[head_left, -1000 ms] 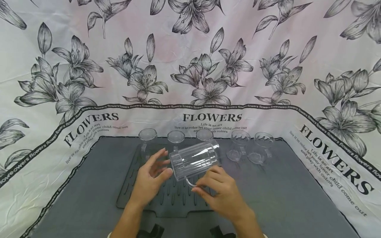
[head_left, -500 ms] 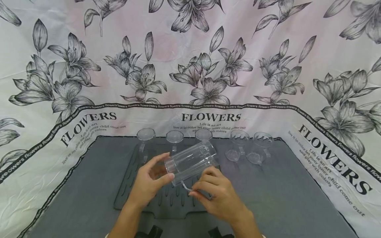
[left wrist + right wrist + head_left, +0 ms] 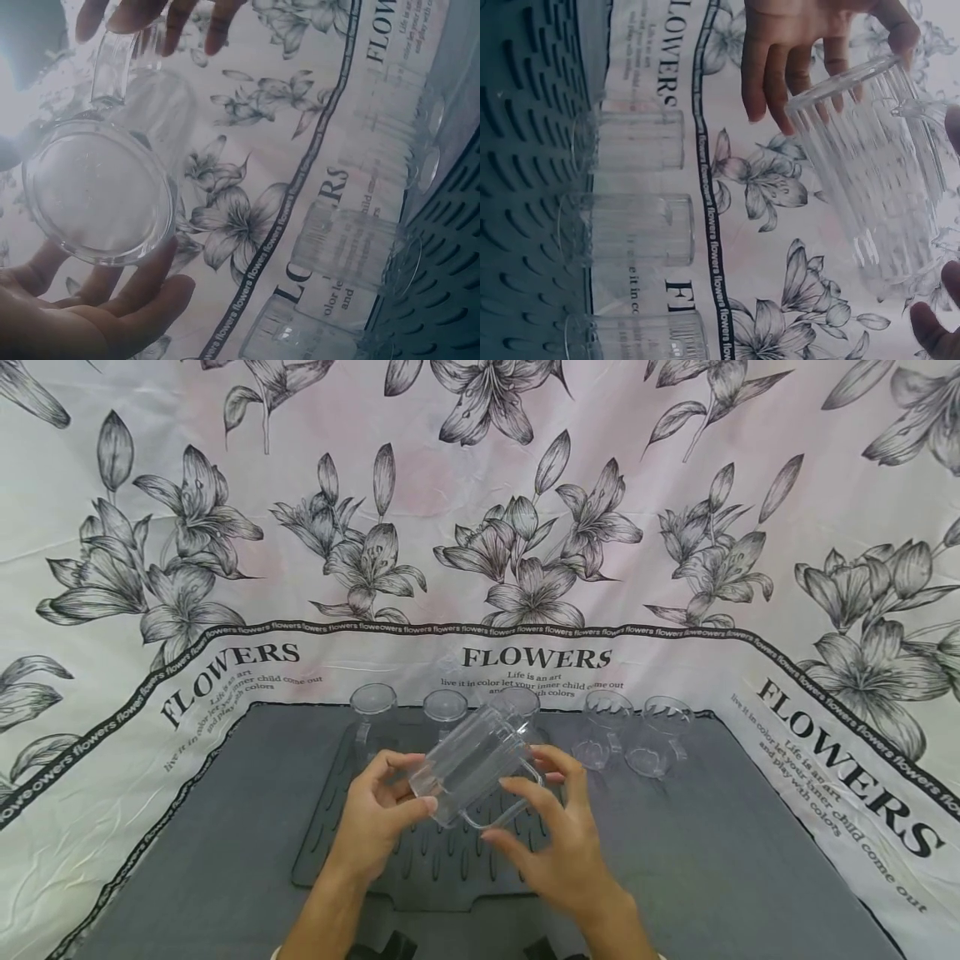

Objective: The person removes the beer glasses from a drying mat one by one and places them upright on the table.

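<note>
In the head view a clear glass mug (image 3: pixel 467 762) is held in the air, tilted, above a dark ridged mat (image 3: pixel 420 893). My left hand (image 3: pixel 371 818) grips the mug's base end between thumb and fingers. The round base (image 3: pixel 101 191) faces the left wrist camera. My right hand (image 3: pixel 566 839) is at the handle (image 3: pixel 513 810), its fingers spread loosely about it. The thumb is at the handle's lower corner, and the index fingertip overlaps the mug's side. The right wrist view shows the left fingers (image 3: pixel 776 79) behind the base.
Several clear glass mugs line the back of the grey table (image 3: pixel 202 852). Left ones, such as this glass mug (image 3: pixel 372 718), stand on the mat; another glass mug (image 3: pixel 658 739) stands right of it. A flower-print cloth (image 3: pixel 360 660) rises behind and at both sides.
The mug has turned, so its handle now faces right and its rim points further up. My right fingers have loosened and spread around the handle; the left hand has closed onto the base end.
</note>
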Demonstrator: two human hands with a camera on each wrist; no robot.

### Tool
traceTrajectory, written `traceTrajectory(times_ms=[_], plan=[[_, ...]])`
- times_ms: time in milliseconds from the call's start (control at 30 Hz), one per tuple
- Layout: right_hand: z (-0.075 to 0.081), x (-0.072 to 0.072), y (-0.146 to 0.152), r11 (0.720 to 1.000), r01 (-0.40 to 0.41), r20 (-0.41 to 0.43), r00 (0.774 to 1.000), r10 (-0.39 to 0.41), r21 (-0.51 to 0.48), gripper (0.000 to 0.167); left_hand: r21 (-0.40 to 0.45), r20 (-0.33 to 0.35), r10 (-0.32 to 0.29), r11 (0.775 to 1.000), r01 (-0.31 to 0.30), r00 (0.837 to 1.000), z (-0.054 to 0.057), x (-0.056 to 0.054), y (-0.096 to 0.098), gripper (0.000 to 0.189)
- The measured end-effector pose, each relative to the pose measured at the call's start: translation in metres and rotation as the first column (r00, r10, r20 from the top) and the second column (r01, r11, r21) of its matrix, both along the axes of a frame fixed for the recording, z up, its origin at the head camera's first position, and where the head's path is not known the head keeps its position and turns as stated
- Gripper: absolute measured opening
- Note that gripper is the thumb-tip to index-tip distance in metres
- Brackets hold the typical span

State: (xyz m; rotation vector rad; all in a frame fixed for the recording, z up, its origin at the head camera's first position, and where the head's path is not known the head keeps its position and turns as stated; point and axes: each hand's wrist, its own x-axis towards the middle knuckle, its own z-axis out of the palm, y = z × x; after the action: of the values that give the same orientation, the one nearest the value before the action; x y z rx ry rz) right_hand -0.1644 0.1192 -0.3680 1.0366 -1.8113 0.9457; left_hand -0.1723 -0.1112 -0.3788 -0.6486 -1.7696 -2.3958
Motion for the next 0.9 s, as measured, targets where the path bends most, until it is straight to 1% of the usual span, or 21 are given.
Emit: traceTrajectory(times_ms=[67,133,200,267,333,400,433,500,533,567,633,700,767,833,900], plan=[[-0.001,0.000,0.001,0.998,0.005,0.047,0.999,-0.002,-0.056,0.064,0.014,-0.017,-0.010,1.000,0.010,1.000,-0.001,0.000,0.000,0.050],[-0.001,0.002,0.002,0.995,0.010,0.138,0.990,0.004,-0.102,0.075,0.025,-0.046,-0.015,1.000,0.016,0.999,-0.001,-0.001,0.001,0.050],[-0.001,0.004,0.004,0.991,0.019,0.242,0.970,0.015,-0.136,0.084,0.034,-0.083,-0.027,0.999,0.030,0.996,-0.002,-0.001,0.002,0.050],[0.000,0.007,0.005,0.986,0.019,0.349,0.936,0.040,-0.164,0.086,0.042,-0.117,-0.036,0.998,0.041,0.992,-0.003,-0.002,0.002,0.050],[0.001,0.009,0.006,0.983,-0.002,0.427,0.900,0.081,-0.182,0.084,0.046,-0.145,-0.051,0.997,0.059,0.988,-0.004,-0.002,0.003,0.051],[0.002,0.009,0.006,0.978,-0.048,0.470,0.872,0.141,-0.204,0.078,0.048,-0.171,-0.070,0.996,0.080,0.983,-0.005,-0.002,0.003,0.054],[0.002,0.008,0.007,0.973,-0.082,0.469,0.865,0.177,-0.216,0.072,0.043,-0.180,-0.075,0.996,0.084,0.981,-0.005,-0.002,0.004,0.056],[0.001,0.008,0.008,0.956,-0.158,0.478,0.838,0.263,-0.249,0.061,0.028,-0.192,-0.084,0.995,0.091,0.978,-0.006,-0.002,0.006,0.060],[0.002,0.008,0.008,0.941,-0.200,0.480,0.820,0.313,-0.273,0.055,0.018,-0.195,-0.085,0.996,0.090,0.977,-0.007,-0.003,0.007,0.063],[0.002,0.008,0.009,0.921,-0.245,0.477,0.797,0.370,-0.305,0.051,0.003,-0.199,-0.084,0.996,0.086,0.976,-0.008,-0.003,0.008,0.064],[0.004,0.009,0.010,0.868,-0.328,0.470,0.740,0.481,-0.372,0.041,-0.026,-0.193,-0.070,0.997,0.066,0.979,-0.011,-0.004,0.010,0.065],[0.006,0.011,0.010,0.820,-0.374,0.476,0.677,0.561,-0.433,0.034,-0.056,-0.196,-0.063,0.997,0.053,0.979,-0.013,-0.006,0.013,0.066],[0.008,0.013,0.010,0.783,-0.391,0.484,0.627,0.611,-0.483,0.029,-0.080,-0.199,-0.055,0.996,0.039,0.978,-0.014,-0.006,0.015,0.066],[0.010,0.014,0.011,0.765,-0.383,0.498,0.592,0.633,-0.517,0.025,-0.098,-0.207,-0.050,0.995,0.031,0.977,-0.016,-0.007,0.016,0.067],[0.011,0.016,0.011,0.754,-0.354,0.525,0.555,0.646,-0.554,0.022,-0.112,-0.216,-0.050,0.993,0.027,0.975,-0.017,-0.007,0.017,0.067]])
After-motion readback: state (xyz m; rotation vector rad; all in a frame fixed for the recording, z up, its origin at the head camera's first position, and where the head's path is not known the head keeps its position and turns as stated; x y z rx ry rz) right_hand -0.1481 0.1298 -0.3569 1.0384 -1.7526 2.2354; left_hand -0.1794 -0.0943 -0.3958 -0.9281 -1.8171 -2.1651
